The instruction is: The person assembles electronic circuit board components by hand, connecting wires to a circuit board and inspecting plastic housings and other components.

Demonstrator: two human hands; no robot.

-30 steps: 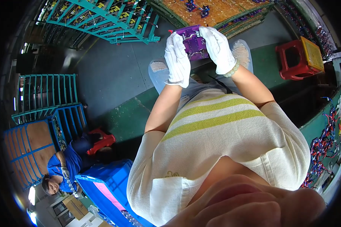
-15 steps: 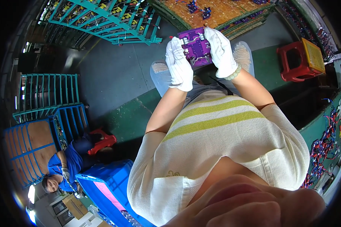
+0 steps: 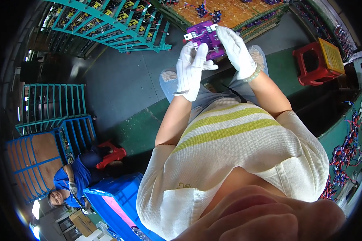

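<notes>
The wooden desk (image 3: 239,18) carries two small wired parts (image 3: 202,10) toward its left, with more purple parts (image 3: 272,1) farther right. The green desk (image 3: 326,138) bears a spread of what look like red-and-blue wired pieces (image 3: 344,156). A red stool (image 3: 318,61) stands on the floor (image 3: 120,76).

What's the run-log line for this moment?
left hand: white-gloved, on lower left of purple part | right hand: white-gloved, at its right edge | beyond: brown-topped table

Panel (image 3: 209,41) between left hand (image 3: 190,68) and right hand (image 3: 236,50), stool (image 3: 319,60) farther right.
</notes>
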